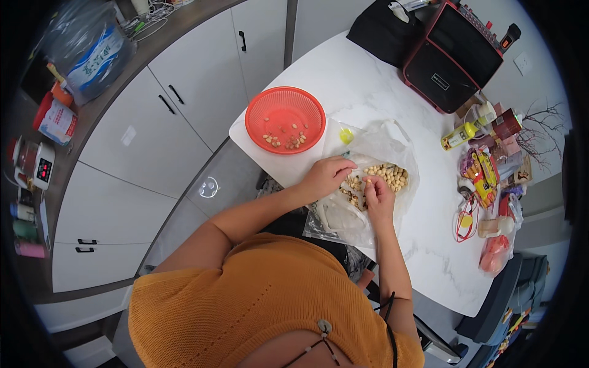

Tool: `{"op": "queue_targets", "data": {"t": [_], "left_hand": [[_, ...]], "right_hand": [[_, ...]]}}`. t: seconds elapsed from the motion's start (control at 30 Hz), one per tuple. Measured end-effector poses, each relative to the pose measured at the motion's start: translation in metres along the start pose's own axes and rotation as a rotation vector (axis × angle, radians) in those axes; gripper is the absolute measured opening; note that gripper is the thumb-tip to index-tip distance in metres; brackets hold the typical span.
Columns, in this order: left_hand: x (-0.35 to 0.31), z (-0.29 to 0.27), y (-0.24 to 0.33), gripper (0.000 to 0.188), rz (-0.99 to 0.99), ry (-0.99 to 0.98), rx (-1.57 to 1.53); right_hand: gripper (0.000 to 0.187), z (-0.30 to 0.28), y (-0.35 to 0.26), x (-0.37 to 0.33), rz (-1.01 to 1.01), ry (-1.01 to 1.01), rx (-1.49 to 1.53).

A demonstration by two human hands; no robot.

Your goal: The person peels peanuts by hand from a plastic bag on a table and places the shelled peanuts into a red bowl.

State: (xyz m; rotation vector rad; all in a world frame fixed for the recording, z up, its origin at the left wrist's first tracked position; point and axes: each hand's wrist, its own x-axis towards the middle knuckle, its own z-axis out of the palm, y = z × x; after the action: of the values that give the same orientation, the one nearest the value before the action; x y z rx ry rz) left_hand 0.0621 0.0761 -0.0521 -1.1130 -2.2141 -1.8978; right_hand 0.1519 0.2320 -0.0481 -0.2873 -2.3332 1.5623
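A translucent white plastic bag (408,150) lies spread on the table in front of me. Inside it is a heap of small round tan nut-like pieces (394,176), and darker shell-like bits (354,199) lie between my hands. My right hand (380,200) is closed over the bag, pinching a small pale nut-like piece (368,180). Just to its left, my left hand (328,176) is curled with thumb and fingertips together at the bag's edge; anything in its fingers is hidden. Beyond my left hand, a red plastic colander (285,98) holds several scattered pale pieces (294,142).
The white marble-patterned table (429,245) carries a black-and-red speaker (451,58) at the far right. Along its right side are a yellow bottle (459,136), snack packets (480,175) and a jar (496,227). White cabinets (196,55) stand to the left.
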Motion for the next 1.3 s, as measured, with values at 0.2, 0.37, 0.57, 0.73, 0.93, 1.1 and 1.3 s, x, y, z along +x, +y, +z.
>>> {"op": "queue_targets", "data": {"t": [0.2,0.37,0.57,0.73,0.93,1.1,1.3], "left_hand": [[-0.001,0.000,0.000,0.016,0.018,0.013,0.026],[-0.002,0.001,-0.002,0.016,0.012,0.028,0.027],[-0.004,0.000,0.001,0.016,0.012,0.041,0.011],[-0.002,0.001,0.000,0.016,0.064,0.029,0.064],[-0.004,0.001,-0.006,0.017,0.019,0.028,-0.001],[-0.004,0.001,-0.005,0.017,-0.051,0.008,-0.047],[-0.003,0.002,-0.003,0.017,-0.082,-0.015,-0.051]], "right_hand": [[0.010,0.000,-0.003,-0.002,-0.032,0.028,0.015],[0.010,-0.001,0.000,-0.001,0.010,0.043,0.060],[0.016,0.000,0.010,0.001,0.011,0.021,0.141],[0.022,0.000,0.017,0.002,-0.029,0.007,0.195],[0.022,0.002,0.002,0.003,-0.021,0.008,0.105],[0.022,0.003,0.002,0.003,-0.036,0.009,0.100],[0.021,0.002,0.005,0.003,-0.047,0.014,0.064]]}}
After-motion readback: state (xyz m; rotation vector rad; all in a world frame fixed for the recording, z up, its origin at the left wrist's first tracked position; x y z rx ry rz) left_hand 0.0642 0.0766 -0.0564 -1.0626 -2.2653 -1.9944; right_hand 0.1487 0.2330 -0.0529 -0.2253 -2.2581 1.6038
